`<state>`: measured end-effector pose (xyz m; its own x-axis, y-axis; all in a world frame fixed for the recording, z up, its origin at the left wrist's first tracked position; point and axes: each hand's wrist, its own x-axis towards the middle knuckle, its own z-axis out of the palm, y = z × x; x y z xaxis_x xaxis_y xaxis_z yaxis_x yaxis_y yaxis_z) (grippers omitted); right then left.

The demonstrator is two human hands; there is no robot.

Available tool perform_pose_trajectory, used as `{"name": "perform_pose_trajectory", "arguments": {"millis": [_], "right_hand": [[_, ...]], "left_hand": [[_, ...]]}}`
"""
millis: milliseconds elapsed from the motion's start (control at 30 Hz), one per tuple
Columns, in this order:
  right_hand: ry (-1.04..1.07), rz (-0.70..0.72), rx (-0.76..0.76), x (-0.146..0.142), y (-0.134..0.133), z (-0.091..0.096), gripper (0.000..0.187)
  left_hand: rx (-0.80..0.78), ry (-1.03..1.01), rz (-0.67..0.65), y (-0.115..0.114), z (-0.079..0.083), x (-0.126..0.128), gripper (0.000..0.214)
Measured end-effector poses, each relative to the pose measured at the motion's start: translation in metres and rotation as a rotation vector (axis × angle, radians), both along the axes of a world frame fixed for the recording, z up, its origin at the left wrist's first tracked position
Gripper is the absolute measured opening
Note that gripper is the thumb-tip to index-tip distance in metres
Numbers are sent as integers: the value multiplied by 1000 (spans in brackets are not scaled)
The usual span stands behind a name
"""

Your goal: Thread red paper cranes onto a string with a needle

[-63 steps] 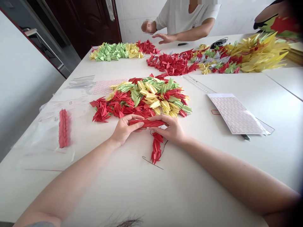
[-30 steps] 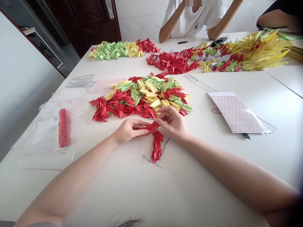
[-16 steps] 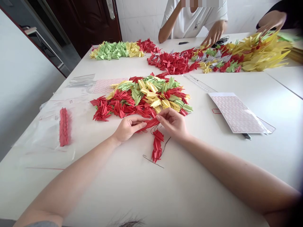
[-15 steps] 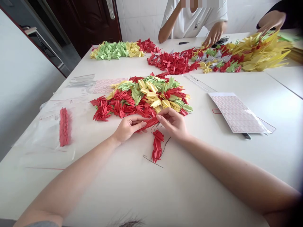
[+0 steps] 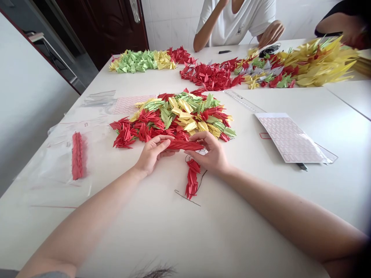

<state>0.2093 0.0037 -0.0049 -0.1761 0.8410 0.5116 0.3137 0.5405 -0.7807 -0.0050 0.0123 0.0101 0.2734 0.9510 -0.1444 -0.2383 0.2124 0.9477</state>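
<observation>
The left hand [image 5: 152, 154] and right hand [image 5: 210, 152] both hold a tight row of red paper cranes [image 5: 184, 144], which lies level between them, just in front of the heap. The left hand is closed over the row's left end. The right hand is curved at the right end, and its grip appears lighter, though the contact is partly hidden.

Directly below, a second red row [image 5: 191, 181] lies on the white table [image 5: 232, 231], with a dark wire [image 5: 185, 196] beside it. A heap of mixed red, yellow and green cranes [image 5: 174, 116] lies just beyond the hands. A third red row [image 5: 77, 156] rests on a plastic sheet [image 5: 43, 170] to the left. A printed sheet [image 5: 290, 139] and a ruler [image 5: 242, 101] lie to the right. Across the table, a co-worker's hand [image 5: 271, 34] is near more cranes [image 5: 319, 63].
</observation>
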Motion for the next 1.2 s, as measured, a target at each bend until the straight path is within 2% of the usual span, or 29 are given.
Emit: {"name": "perform_pose_trajectory", "arguments": {"millis": [133, 367, 833, 1200], "right_hand": [[23, -7, -36, 0, 0, -3, 36], [3, -14, -27, 1, 2, -3, 35], [-66, 8, 110, 2, 3, 1, 22], [-101, 20, 84, 3, 5, -1, 23]], "left_hand": [[-1, 7, 50, -1, -1, 2, 40], [1, 32, 44, -2, -2, 1, 41], [21, 51, 54, -1, -3, 2, 44], [12, 73, 43, -3, -1, 2, 44]]}}
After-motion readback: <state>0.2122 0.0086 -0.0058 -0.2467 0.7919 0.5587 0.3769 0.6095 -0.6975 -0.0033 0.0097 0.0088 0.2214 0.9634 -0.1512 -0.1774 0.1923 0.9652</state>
